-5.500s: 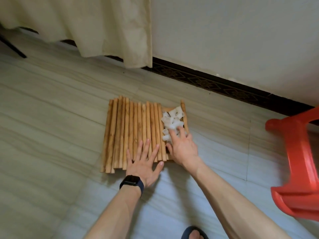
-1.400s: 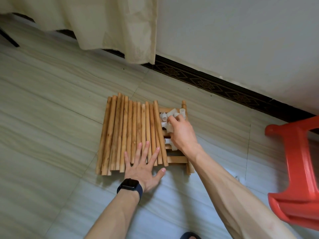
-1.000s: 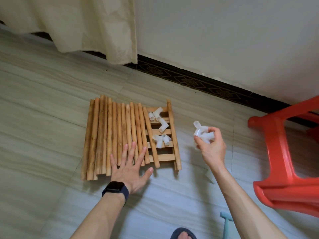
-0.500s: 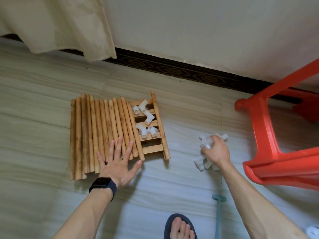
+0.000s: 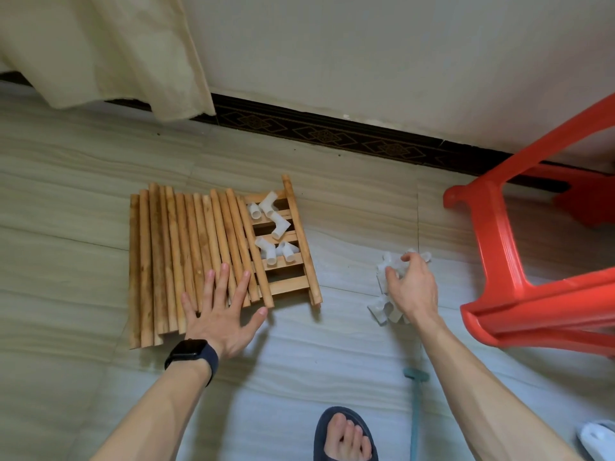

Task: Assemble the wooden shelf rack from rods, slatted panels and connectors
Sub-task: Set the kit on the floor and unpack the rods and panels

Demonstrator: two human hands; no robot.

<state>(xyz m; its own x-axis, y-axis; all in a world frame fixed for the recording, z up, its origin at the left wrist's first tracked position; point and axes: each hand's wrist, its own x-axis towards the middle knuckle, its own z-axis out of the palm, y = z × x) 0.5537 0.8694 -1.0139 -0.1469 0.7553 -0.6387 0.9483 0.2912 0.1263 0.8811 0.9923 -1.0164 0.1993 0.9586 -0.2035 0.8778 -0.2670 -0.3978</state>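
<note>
The person is bent over the floor (image 5: 66, 201) near the wall. A row of wooden rods (image 5: 173, 257) lies side by side on top of a slatted panel (image 5: 301, 241). The rods cover most of the panel, and only its right part shows. A few white connectors (image 5: 274, 224) sit on those bare slats.

The left hand (image 5: 219, 311) lies flat with its fingers spread wide. It presses on the near ends of the rods. A dark watch (image 5: 188, 349) is on that wrist.

The right hand (image 5: 411, 287) is down on the floor, well apart from the panel. Its fingers curl round a pile of connectors (image 5: 382, 307), and some of the pile pokes out from under the hand.

A red plastic chair (image 5: 499, 257) stands just beside that hand. A cream curtain (image 5: 100, 51) hangs by the wall. A foot in a dark sandal (image 5: 344, 434) shows at the bottom.
</note>
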